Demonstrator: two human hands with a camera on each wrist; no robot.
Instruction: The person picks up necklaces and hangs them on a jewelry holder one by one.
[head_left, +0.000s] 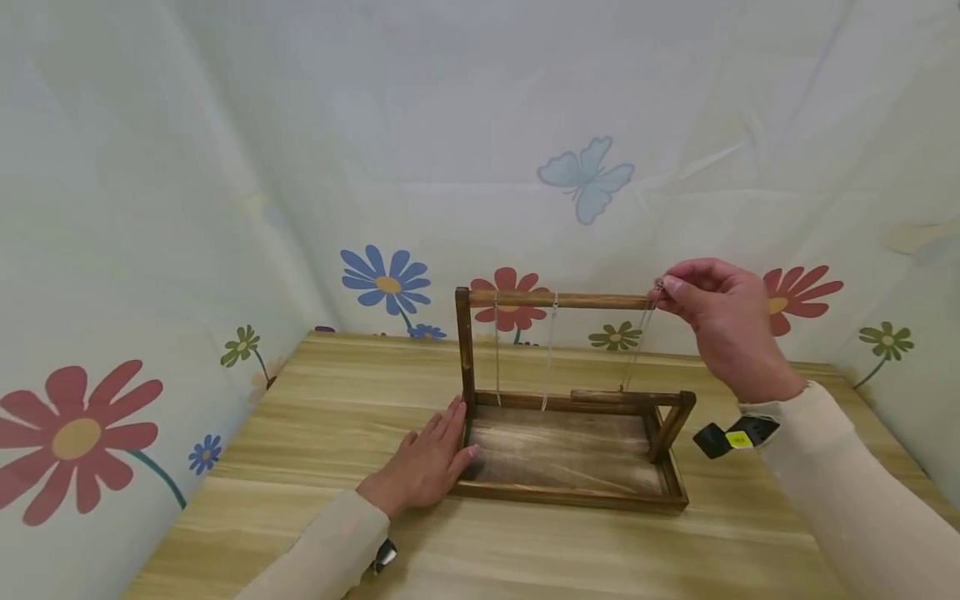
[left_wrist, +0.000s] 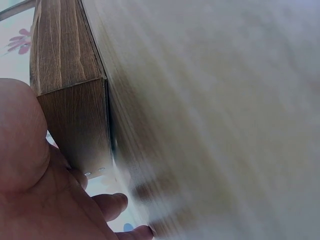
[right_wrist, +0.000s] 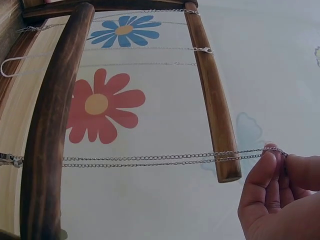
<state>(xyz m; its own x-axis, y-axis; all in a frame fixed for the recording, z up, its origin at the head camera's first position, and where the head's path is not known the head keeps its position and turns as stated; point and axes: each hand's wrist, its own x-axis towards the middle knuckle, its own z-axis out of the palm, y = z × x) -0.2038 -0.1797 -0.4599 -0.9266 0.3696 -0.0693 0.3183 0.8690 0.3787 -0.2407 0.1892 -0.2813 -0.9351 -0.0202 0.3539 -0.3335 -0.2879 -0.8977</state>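
Note:
A dark wooden jewelry stand [head_left: 570,497] with a tray base and an upper bar [head_left: 592,300] stands on the table. My right hand [head_left: 723,321] pinches the top of a silver chain necklace [right_wrist: 140,158] at the bar's free right end. The necklace's two strands hang down past the lower bar [right_wrist: 50,125], with a small silver piece at the bottom. My left hand [head_left: 423,458] rests against the stand's left end with fingers extended; the left wrist view shows its thumb beside the wood [left_wrist: 75,120]. Two other chains, a left one [head_left: 497,358] and a middle one [head_left: 551,354], hang from the upper bar.
The light wood-grain table [head_left: 337,400] reaches back to a pale cloth backdrop [head_left: 465,108] printed with flowers and a butterfly. A post [head_left: 465,350] holds the upper bar at the left, and a shorter post [head_left: 671,429] holds the lower bar at the right.

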